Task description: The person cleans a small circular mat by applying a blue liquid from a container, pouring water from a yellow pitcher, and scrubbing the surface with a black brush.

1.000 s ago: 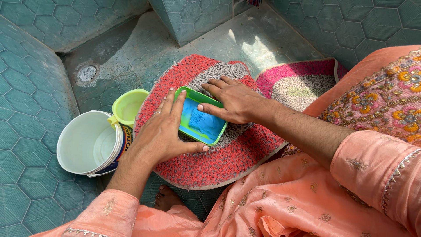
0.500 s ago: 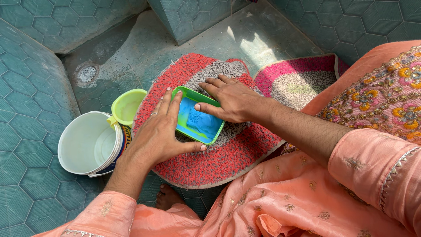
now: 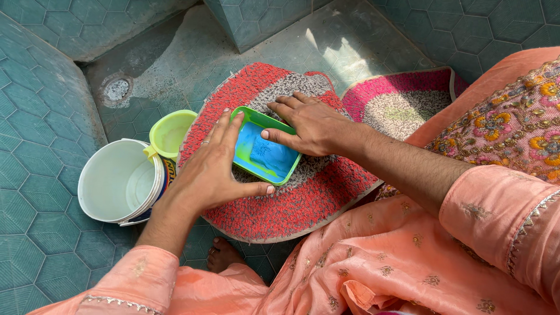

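Head view:

- A green plastic tray (image 3: 265,153), rectangular with rounded corners and a raised rim, lies tilted on the grey middle of a round mat (image 3: 280,204). A blue slab fills its inside, with faint raised markings pressed into its top.
- The left hand (image 3: 213,169) lies half open against the tray's left side: fingers long and flat along the rim, thumb stretched out under the near corner. It braces the tray rather than closing round it. A thin ring sits on one finger.
- The right hand (image 3: 312,125) rests spread on the mat at the tray's far right edge; its thumb tip presses over the rim onto the blue slab, while the other fingers lie flat on the pile, clasping nothing.
- The round mat is coarse and nubbly, a red outer band around a grey centre, its edge pale.
- A second mat (image 3: 402,105), pink-bordered with a grey-cream middle of the same shaggy pile, lies just beside it, partly under the person's knee.
- Left of the round mat, a white plastic bucket (image 3: 116,184) lies on its side, smooth inside, with a coloured printed band at its rim; a yellow-green cup (image 3: 170,133) touches it.
- A round metal drain (image 3: 116,89) sits in the teal hexagon-tiled floor (image 3: 41,233).
- Peach embroidered sleeves and fabric fill the near edge; bare toes show below the mat.
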